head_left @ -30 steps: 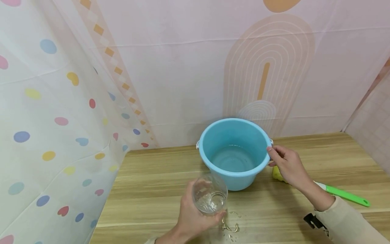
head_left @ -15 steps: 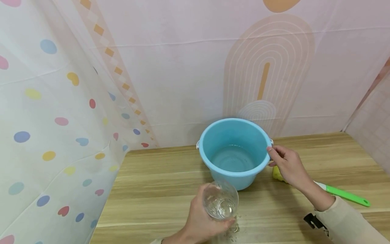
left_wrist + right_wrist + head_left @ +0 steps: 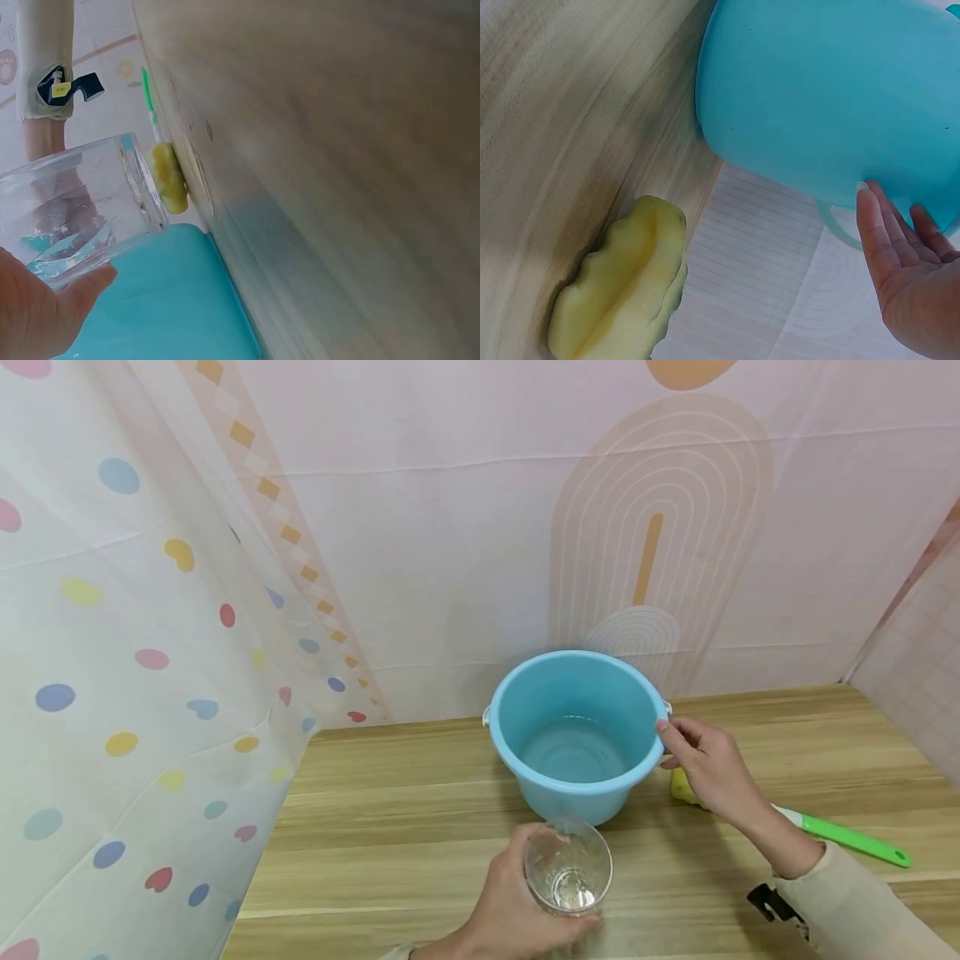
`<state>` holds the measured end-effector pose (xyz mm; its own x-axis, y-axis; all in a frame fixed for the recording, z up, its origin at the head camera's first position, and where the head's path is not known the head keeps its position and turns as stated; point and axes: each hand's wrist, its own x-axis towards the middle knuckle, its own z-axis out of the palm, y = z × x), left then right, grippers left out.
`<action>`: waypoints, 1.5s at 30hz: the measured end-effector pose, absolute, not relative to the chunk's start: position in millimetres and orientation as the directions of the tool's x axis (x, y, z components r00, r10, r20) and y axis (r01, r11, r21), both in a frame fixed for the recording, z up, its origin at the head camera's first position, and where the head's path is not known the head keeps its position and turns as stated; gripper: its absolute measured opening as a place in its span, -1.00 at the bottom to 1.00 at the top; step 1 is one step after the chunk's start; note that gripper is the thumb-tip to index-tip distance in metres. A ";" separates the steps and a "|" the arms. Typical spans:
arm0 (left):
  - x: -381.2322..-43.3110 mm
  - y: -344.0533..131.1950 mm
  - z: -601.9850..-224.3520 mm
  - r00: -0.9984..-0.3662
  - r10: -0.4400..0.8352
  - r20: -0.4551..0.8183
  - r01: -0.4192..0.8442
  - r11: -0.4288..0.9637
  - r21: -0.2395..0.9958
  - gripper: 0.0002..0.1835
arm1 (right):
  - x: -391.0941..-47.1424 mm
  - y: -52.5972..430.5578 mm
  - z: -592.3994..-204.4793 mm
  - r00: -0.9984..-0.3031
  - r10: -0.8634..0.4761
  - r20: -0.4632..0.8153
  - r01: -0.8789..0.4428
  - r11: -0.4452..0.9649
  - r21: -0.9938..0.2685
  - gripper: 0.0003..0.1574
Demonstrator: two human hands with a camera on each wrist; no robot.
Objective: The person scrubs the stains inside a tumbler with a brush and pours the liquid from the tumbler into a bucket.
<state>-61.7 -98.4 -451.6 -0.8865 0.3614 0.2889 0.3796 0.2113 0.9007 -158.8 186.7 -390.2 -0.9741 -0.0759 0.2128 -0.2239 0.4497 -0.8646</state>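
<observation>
My left hand [image 3: 510, 897] grips a clear cup [image 3: 567, 864] by its side, in front of the bucket. The cup's open mouth faces up toward the head camera, and a little clear liquid glints near its bottom. In the left wrist view, the thumb lies along the wall of the clear cup [image 3: 82, 202]. A light blue bucket [image 3: 573, 802] stands on the table with shallow water in it. My right hand [image 3: 712, 768] holds its right rim, thumb on top. Seen from the right wrist, the fingers [image 3: 885, 232] extend along the outside of the bucket [image 3: 825, 90].
Beyond the right hand lies a sponge brush with a yellow head [image 3: 622, 285] and a green handle [image 3: 855, 842]. The wooden table [image 3: 390, 810] backs onto a patterned curtain [image 3: 450, 568], with a dotted one [image 3: 172, 718] at left. Wet marks [image 3: 199, 172] show on the tabletop.
My left hand has carried the cup to the right and slightly nearer the body. The wet spots on the table seen earlier are now hidden in the head view. The right hand stays on the rim.
</observation>
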 end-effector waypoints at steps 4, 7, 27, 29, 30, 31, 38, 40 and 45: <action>-60.7 -97.5 -450.4 -0.892 0.388 0.232 0.340 0.240 0.909 -0.13 | -158.8 186.5 -390.3 -0.974 -0.076 0.213 -0.224 0.448 -0.866 -0.46; -59.7 -96.9 -448.8 -0.898 0.403 0.177 0.304 0.278 0.911 -0.13 | -159.0 186.1 -390.4 -0.975 -0.074 0.211 -0.222 0.449 -0.866 -0.46; -62.0 -95.6 -450.9 -0.883 0.455 0.112 0.318 0.407 0.856 -0.12 | -160.1 186.4 -390.6 -0.976 -0.078 0.205 -0.218 0.449 -0.866 -0.44; -62.6 -95.5 -451.0 -0.881 0.459 0.114 0.324 0.410 0.853 -0.12 | -160.4 186.7 -390.9 -0.975 -0.080 0.207 -0.221 0.449 -0.866 -0.44; -63.0 -95.2 -451.2 -0.882 0.459 0.110 0.320 0.408 0.855 -0.12 | -160.5 186.9 -391.0 -0.975 -0.079 0.207 -0.221 0.450 -0.865 -0.44; -63.2 -94.9 -451.4 -0.883 0.458 0.105 0.313 0.406 0.859 -0.12 | -160.5 187.0 -391.0 -0.975 -0.079 0.207 -0.220 0.451 -0.865 -0.44; -64.8 -95.2 -454.1 -0.883 0.461 0.086 0.289 0.391 0.874 -0.11 | -160.4 187.0 -390.6 -0.977 -0.079 0.201 -0.214 0.446 -0.869 -0.44; -65.1 -95.6 -454.1 -0.883 0.462 0.080 0.282 0.387 0.878 -0.10 | -160.7 186.9 -391.1 -0.977 -0.080 0.198 -0.213 0.444 -0.870 -0.44; -65.5 -96.4 -450.8 -0.892 0.452 0.002 0.197 0.385 0.902 -0.02 | -161.8 187.8 -392.4 -0.975 -0.088 0.204 -0.222 0.458 -0.861 -0.45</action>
